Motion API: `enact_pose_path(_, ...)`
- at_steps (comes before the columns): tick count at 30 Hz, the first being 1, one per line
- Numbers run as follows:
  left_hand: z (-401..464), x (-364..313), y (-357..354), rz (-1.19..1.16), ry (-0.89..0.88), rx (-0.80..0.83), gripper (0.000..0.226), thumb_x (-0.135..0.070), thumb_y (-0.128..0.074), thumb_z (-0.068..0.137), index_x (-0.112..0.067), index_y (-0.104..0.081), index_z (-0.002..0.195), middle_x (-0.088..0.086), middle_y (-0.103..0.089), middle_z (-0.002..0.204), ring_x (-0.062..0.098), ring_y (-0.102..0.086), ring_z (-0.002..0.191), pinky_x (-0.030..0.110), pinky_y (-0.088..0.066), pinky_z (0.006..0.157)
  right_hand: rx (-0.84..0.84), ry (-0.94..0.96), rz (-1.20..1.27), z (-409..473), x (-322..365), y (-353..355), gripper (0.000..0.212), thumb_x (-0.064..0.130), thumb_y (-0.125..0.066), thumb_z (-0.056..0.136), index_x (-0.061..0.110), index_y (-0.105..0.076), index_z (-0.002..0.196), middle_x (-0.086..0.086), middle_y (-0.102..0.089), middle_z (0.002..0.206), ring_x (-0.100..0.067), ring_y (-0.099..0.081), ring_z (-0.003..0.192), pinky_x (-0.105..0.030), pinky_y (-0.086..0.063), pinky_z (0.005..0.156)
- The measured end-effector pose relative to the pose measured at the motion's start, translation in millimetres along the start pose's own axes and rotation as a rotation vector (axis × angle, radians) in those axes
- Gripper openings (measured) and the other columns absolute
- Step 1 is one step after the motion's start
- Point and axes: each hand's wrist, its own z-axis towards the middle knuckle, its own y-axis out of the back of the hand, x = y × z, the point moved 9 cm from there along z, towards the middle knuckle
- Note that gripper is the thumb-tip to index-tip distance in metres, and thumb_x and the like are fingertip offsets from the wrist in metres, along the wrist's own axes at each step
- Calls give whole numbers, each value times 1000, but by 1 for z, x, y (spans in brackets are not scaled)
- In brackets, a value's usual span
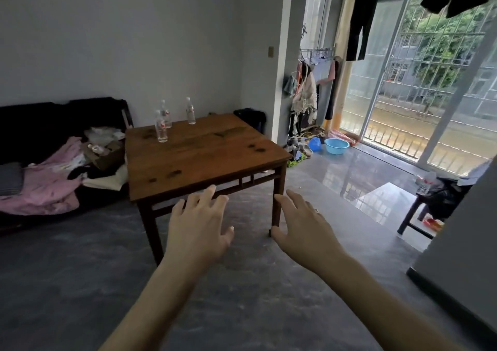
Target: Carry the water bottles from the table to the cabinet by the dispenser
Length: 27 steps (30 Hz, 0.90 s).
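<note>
Three clear plastic water bottles stand upright at the far left corner of a square wooden table [204,159]: one nearest me [161,127], one just behind it [166,114], and one apart to the right [190,111]. My left hand [200,223] and my right hand [301,223] are stretched out in front of me with fingers spread, empty, short of the table's near edge and well away from the bottles. No cabinet or dispenser is in view.
A dark sofa [40,119] heaped with clothes runs along the table's left side. Right of the table lie shoes, a blue basin [336,146] and a clothes rack [309,92]. A low glass table [387,202] and a dark stool [419,210] with another bottle [426,182] stand at right.
</note>
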Motion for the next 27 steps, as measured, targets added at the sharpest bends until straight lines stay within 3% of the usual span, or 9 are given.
enact_pose_path(9, 124, -10, -52, 15, 36, 63, 67, -54, -53, 97, -31, -31, 155, 0, -16, 170, 22, -25, 152, 41, -26, 123, 4, -69, -11, 115, -73, -6, 68, 41, -55, 92, 27, -24, 152, -3, -16, 164, -24, -27, 147, -45, -34, 114)
enact_pose_path(20, 325, -124, -86, -13, -103, 88, 68, -53, -56, 96, -33, -30, 156, 0, -11, 171, 22, -18, 156, 46, -19, 126, -19, -178, -39, 267, -225, 42, 68, 43, -54, 93, 28, -26, 153, -4, -16, 165, -26, -28, 147, -43, -34, 115)
enact_pose_path(27, 421, -182, -109, -51, -178, 90, 67, -54, -54, 97, -33, -30, 156, 0, -14, 170, 22, -20, 154, 44, -24, 124, -42, -216, -53, 335, -298, 53, 66, 42, -53, 94, 27, -27, 152, -3, -18, 164, -25, -27, 146, -40, -33, 113)
